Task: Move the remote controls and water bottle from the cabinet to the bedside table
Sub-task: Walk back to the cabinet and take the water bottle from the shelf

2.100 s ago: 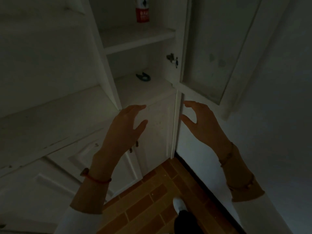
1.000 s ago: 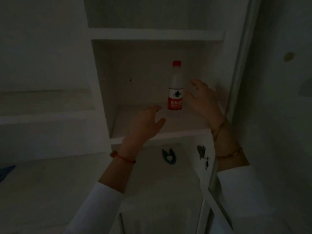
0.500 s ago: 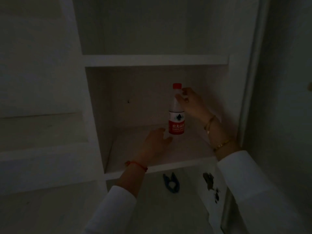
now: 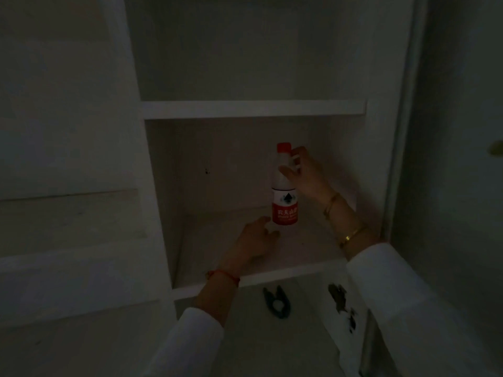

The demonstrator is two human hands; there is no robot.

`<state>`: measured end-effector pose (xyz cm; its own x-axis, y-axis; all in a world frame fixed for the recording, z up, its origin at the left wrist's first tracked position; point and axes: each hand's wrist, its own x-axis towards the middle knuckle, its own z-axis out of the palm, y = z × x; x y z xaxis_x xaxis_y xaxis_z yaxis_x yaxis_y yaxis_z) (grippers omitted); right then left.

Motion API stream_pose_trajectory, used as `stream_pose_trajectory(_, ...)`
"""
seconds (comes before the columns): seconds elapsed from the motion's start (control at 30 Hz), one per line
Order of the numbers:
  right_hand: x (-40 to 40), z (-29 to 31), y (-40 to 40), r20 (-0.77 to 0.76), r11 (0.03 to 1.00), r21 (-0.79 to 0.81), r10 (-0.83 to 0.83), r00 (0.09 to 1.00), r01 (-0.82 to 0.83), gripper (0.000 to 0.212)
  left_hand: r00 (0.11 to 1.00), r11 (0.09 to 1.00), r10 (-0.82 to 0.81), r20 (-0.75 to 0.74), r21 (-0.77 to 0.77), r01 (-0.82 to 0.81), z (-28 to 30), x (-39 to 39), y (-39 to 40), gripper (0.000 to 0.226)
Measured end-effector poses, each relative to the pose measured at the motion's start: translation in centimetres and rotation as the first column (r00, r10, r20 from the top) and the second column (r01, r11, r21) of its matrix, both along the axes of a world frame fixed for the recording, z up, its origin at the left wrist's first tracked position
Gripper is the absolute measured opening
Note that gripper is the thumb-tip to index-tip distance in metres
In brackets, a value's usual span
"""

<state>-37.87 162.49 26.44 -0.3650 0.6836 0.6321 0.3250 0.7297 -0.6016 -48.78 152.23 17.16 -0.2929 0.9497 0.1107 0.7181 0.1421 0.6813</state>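
A clear water bottle [image 4: 284, 205] with a red cap and a red-and-white label stands upright on the middle shelf [image 4: 245, 280] of the white cabinet. My right hand [image 4: 303, 174] is wrapped around the bottle's upper part, just below the cap. My left hand [image 4: 254, 242] rests low on the shelf surface, a little left of the bottle's base, with its fingers apart and nothing in it. No remote control shows in this dim view.
A small dark blue clip-like object [image 4: 277, 302] lies on the shelf below. The open cabinet door's hinge [image 4: 341, 306] is at the lower right. Another shelf board [image 4: 253, 109] runs above the bottle. A white side panel [image 4: 68, 159] fills the left.
My gaze rose from the lower cabinet to the bottle shelf. My right hand reached the bottle and closed around its neck. My left hand settled on the shelf beside it.
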Motion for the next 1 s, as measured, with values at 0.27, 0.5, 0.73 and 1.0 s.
stream_pose_trajectory(0.27, 2.9, 0.5, -4.9, -0.163, 0.997, 0.023, 0.082, 0.983, -0.079, 0.039, 0.98, 0.983, 0.051, 0.19, 0.165, -0.084, -0.3, 1.1, -2.6, 0.056)
stream_pose_trajectory(0.5, 5.4, 0.4, -10.2, -0.182, 0.994, 0.05, 0.104, 0.978, -0.096, 0.043, 0.717, 0.976, -0.054, 0.695, 0.19, -0.111, -1.3, 2.3, -7.7, 0.058)
stream_pose_trajectory(0.73, 5.5, -2.1, -15.6, -0.167, 0.985, 0.084, 0.161, 0.973, -0.149, 0.042, 0.601, 0.972, -0.074, 0.796, 0.193, -0.135, -3.4, 3.0, -14.7, 0.047)
stream_pose_trajectory(1.0, 3.5, -6.4, -20.9, -0.122, 0.941, 0.085, 0.335, 0.934, -0.327, 0.042, 0.555, 0.948, 0.01, 0.832, 0.168, -0.27, -8.2, 2.6, -22.2, 0.035)
